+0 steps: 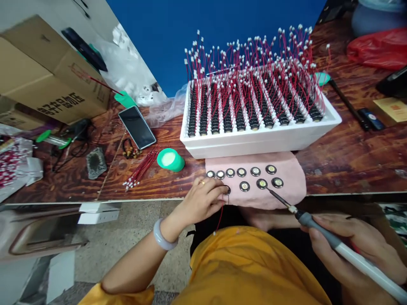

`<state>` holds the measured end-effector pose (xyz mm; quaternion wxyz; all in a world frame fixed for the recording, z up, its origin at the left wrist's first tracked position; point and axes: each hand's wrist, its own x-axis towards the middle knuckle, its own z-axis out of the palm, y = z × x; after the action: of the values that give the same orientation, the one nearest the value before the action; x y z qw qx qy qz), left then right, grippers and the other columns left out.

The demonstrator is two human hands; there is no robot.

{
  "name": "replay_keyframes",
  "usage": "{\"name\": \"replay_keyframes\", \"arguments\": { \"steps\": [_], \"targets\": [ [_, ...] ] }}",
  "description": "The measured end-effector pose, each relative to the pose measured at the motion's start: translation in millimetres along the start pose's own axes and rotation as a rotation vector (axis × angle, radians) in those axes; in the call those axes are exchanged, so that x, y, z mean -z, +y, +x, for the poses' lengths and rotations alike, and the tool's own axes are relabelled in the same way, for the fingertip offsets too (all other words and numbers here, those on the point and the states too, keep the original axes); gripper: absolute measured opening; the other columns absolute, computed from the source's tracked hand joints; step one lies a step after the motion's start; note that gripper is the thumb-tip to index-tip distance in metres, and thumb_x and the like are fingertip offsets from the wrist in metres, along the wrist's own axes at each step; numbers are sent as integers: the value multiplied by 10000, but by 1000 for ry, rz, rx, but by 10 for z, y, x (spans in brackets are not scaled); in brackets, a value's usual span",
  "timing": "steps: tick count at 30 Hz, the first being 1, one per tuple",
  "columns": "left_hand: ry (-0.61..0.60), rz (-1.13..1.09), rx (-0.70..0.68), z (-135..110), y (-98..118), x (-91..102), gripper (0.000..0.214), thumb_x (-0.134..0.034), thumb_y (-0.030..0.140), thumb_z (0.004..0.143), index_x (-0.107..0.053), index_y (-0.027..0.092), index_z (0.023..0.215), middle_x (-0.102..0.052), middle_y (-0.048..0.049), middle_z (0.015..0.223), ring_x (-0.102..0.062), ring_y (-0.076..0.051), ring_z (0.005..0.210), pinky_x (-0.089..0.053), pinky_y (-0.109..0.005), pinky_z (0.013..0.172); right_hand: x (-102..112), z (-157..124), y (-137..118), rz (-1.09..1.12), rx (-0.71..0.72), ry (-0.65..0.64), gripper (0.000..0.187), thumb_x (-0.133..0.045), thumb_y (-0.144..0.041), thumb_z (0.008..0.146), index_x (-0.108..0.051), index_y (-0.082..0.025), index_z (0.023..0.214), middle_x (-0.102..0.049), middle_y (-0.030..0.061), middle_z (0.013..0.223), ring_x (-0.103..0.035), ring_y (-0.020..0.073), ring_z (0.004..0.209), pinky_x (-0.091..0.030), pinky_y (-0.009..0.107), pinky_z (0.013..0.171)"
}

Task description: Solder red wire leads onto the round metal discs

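Observation:
My left hand (203, 199) rests at the near edge of a pink cloth (292, 186), fingers pinched on a small round disc with a thin red wire (220, 216) hanging down from it. My right hand (352, 245) grips a soldering iron (321, 231); its dark tip touches a round metal disc (262, 183) on the cloth. Several more discs (241, 172) lie in two rows on the cloth. Behind the cloth stands a white foam tray (254, 144) packed with rows of discs whose red wires (254, 63) stick upward.
A green cap (171, 159), a bundle of loose red wires (140, 171) and a phone (136, 127) lie left of the tray on the wooden table (349, 156). A cardboard box (41, 72) stands at far left. A red plastic bag (378, 48) lies at the back right.

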<state>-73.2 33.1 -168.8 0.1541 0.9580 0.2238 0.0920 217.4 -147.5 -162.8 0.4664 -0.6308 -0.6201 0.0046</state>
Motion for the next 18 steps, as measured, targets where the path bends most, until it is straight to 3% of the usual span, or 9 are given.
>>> {"name": "replay_keyframes", "arguments": {
  "steps": [3,8,18],
  "targets": [
    [3,-9,18,29,2,-16,311,-550,337,973,-544,194,1250,-624,-88,1196,-561,-232,1104,-382,-382,933,-7,-36,-19,-46,-5,-7,130,-718,-209,865,-676,-173,983,-704,14,881,-678,142,714,-534,267,689],
    [4,82,32,94,36,-29,278,-537,277,952,-585,175,1206,-629,-106,1125,-572,-253,1043,-414,-397,885,-4,-64,-22,-60,24,-1,113,-700,-203,888,-667,-154,984,-700,28,907,-670,131,722,-522,257,707],
    [81,43,-11,180,-13,2,163,-604,236,916,-612,186,1070,-694,-43,985,-657,-187,922,-466,-323,830,4,-99,5,-42,-36,39,126,-708,-241,897,-680,-163,993,-708,20,898,-671,136,709,-516,265,684]
  ]
}}
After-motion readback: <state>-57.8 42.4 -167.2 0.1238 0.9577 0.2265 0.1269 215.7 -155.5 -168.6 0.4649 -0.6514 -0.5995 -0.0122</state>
